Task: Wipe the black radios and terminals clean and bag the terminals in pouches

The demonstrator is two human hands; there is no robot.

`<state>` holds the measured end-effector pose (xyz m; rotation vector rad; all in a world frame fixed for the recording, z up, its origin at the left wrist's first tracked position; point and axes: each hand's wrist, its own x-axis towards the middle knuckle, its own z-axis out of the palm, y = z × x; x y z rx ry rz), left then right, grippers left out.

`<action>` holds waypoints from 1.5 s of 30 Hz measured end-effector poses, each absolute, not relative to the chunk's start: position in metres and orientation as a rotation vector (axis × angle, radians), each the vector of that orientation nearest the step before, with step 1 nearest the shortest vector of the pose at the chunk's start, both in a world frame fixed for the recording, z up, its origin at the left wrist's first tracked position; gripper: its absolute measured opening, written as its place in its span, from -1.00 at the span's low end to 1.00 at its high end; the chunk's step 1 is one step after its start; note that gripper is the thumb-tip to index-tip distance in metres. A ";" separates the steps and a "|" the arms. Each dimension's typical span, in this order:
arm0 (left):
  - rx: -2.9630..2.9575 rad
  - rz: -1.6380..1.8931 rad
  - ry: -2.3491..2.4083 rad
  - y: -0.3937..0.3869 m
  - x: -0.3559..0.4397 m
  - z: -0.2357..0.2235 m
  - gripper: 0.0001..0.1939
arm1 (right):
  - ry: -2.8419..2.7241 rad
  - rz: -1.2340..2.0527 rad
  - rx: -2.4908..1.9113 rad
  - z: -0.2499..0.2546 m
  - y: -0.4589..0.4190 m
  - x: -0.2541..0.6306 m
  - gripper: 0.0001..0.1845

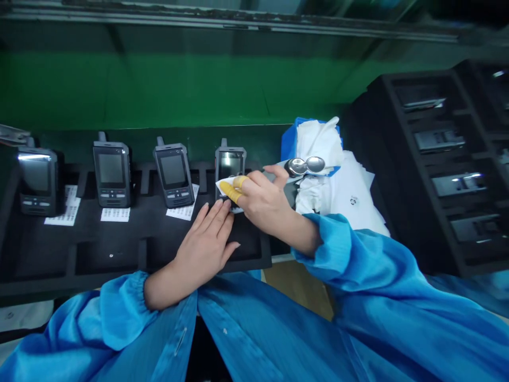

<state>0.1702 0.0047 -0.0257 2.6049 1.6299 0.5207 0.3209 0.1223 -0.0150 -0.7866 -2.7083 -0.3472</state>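
- From the head view, we look down on a black foam tray [40,249], our landmark, lying crosswise in front of a person in blue sleeves [332,244].
- At the tray's right end lies the rugged radio handset [230,162] being worked on, its stubby antenna pointing to the tray's far side and its lower face partly hidden by fingers.
- The left hand [207,241] is flat, fingers stretched and side by side, tips resting on the handset's near end; it grasps nothing that we can see.
- The right hand [264,204], with yellow finger cots [229,191], pinches a white wipe [225,179] against the handset's front.
- Along the tray's far side, further left, we find three similar handsets [174,174], with printed label sheets [115,214] partly beneath them.
- Just beyond the tray's right end are a bottle with a metal flip lid [306,166] and a blue box [289,143] of white cloths [318,140].
- We judge the step in hand to be wiping the handset's face; the next move seems to call for light, even pressure while the left fingertips steady it.
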 end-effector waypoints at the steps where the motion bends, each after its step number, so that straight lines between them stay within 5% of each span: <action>1: 2.609 0.525 1.633 0.005 0.170 -0.026 -0.53 | -2.698 -0.360 -0.812 -0.015 0.123 0.318 -0.69; 13: 2.623 0.529 1.645 0.005 0.173 -0.022 -0.56 | -2.544 -0.163 -1.170 -0.014 0.151 0.321 -0.56; 23: 2.560 0.512 1.656 0.003 0.173 -0.027 -0.55 | -2.649 -0.245 -0.867 -0.028 0.096 0.344 -0.68; 32: 2.623 0.529 1.672 0.001 0.172 -0.026 -0.59 | -2.505 -0.077 -1.196 -0.009 0.152 0.304 -0.59; 45: 2.599 0.560 1.665 -0.002 0.167 -0.024 -0.57 | -2.669 -0.063 -0.905 -0.013 0.110 0.317 -0.58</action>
